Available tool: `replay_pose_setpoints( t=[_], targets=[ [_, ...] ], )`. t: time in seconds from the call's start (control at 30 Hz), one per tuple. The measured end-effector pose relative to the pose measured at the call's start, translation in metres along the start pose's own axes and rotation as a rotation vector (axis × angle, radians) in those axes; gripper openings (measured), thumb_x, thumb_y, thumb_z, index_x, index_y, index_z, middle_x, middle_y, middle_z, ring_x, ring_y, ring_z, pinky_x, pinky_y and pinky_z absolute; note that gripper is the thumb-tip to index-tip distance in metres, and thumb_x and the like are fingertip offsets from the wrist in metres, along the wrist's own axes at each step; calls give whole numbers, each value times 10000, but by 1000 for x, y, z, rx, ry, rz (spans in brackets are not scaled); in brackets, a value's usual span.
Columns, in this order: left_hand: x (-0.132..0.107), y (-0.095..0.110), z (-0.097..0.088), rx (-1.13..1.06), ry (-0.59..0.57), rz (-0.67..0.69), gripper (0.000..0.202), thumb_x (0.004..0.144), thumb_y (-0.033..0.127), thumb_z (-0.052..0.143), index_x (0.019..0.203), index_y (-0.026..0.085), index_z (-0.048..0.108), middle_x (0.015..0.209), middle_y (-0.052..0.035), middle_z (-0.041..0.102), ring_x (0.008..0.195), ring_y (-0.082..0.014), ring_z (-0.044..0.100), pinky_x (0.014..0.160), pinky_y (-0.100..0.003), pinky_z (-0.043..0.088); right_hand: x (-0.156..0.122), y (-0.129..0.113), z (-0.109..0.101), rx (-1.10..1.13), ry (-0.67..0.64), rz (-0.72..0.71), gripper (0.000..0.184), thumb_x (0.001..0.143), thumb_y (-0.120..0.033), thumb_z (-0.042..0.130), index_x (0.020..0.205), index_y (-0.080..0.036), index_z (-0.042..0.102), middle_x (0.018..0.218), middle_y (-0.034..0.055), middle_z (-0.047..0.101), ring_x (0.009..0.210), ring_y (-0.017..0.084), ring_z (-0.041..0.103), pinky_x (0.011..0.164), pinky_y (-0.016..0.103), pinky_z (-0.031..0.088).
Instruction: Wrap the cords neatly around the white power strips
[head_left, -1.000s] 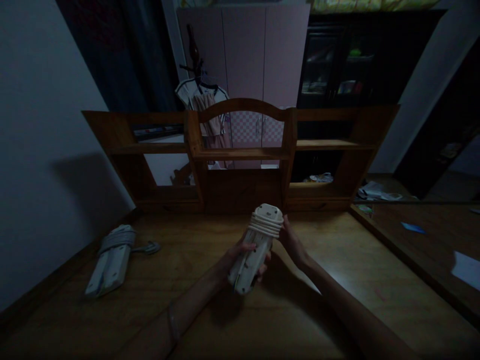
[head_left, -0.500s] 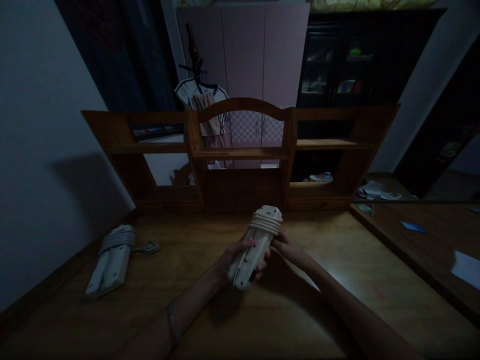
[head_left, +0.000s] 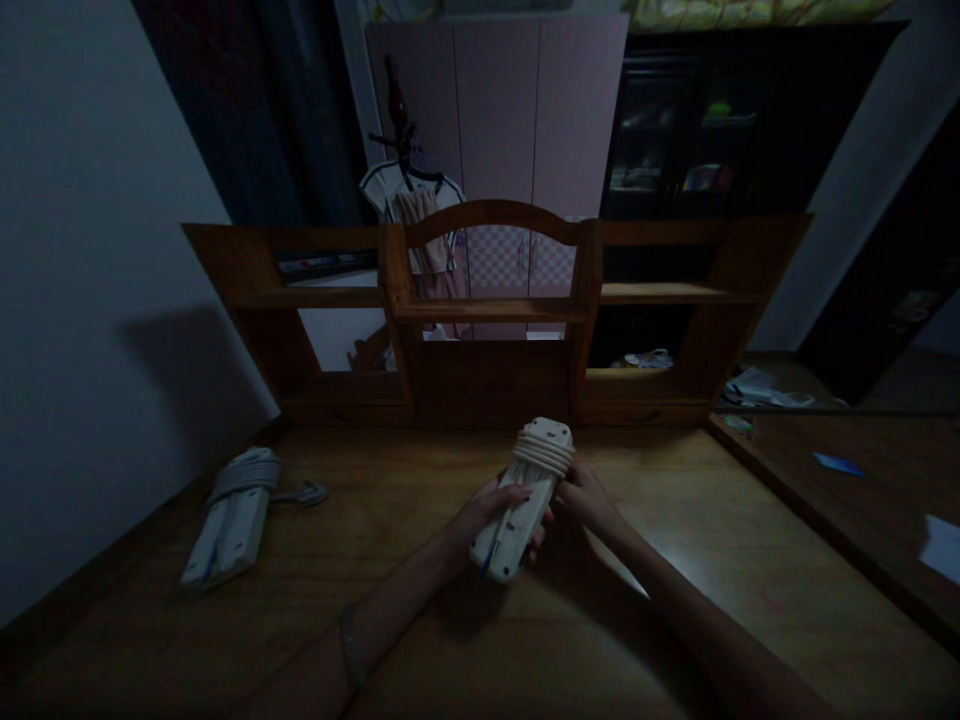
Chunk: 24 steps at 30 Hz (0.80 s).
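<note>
A white power strip (head_left: 517, 520) is held tilted above the wooden desk, its far end pointing away from me. Its cord (head_left: 543, 453) is wound in several loops around that far end. My left hand (head_left: 491, 510) is closed around the strip's lower part, thumb across the face and fingertips showing at the right edge. At the right side, just below the cord loops, my right hand (head_left: 587, 495) is curled close against the strip. Its fingertips are hidden behind the strip, so what they grip cannot be made out.
A second power strip (head_left: 232, 525) with wound cord lies on the desk at left, its plug (head_left: 311, 493) to the right. A wooden shelf unit (head_left: 495, 312) stands along the back. On the lower surface at right are a blue card (head_left: 838, 464) and white paper (head_left: 942, 548).
The whole view has shifted slightly, with the scene sitting a little further right. Both hands keep nearly the same hold on the power strip, and the cord loops look much the same.
</note>
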<state>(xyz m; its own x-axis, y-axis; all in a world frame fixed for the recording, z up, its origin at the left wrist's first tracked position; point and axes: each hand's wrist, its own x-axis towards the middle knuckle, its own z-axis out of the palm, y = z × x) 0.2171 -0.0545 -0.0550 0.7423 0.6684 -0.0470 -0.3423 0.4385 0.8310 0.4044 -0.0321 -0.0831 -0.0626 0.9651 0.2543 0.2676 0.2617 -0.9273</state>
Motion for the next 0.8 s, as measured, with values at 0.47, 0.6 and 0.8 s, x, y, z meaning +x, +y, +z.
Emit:
replay_pose_setpoints(
  t=[0.47, 0.6, 0.8],
  targets=[
    [0, -6, -9, -39, 22, -38, 363, 845, 364, 563, 1111, 116, 556, 859, -106, 666, 614, -188, 644, 532, -315, 533, -4, -27, -11, 43, -180, -58, 292, 722, -263, 656, 989, -151, 694, 929, 62, 711, 892, 261, 636, 810, 389, 505],
    [-1, -3, -15, -153, -12, -92, 452, 873, 462, 491, 1035, 57, 609, 706, -91, 641, 576, -161, 616, 554, -265, 506, -3, -32, -12, 5, -186, -106, 365, 834, -391, 599, 1117, -171, 667, 1034, 62, 698, 918, 253, 630, 807, 372, 499],
    [1, 5, -17, -245, -21, -65, 453, 882, 483, 472, 1027, 72, 594, 686, -72, 630, 549, -147, 615, 506, -212, 459, -5, -27, -3, -25, -111, -33, 452, 851, -480, 572, 1150, -149, 644, 1023, 67, 695, 908, 257, 638, 792, 362, 499]
  ],
)
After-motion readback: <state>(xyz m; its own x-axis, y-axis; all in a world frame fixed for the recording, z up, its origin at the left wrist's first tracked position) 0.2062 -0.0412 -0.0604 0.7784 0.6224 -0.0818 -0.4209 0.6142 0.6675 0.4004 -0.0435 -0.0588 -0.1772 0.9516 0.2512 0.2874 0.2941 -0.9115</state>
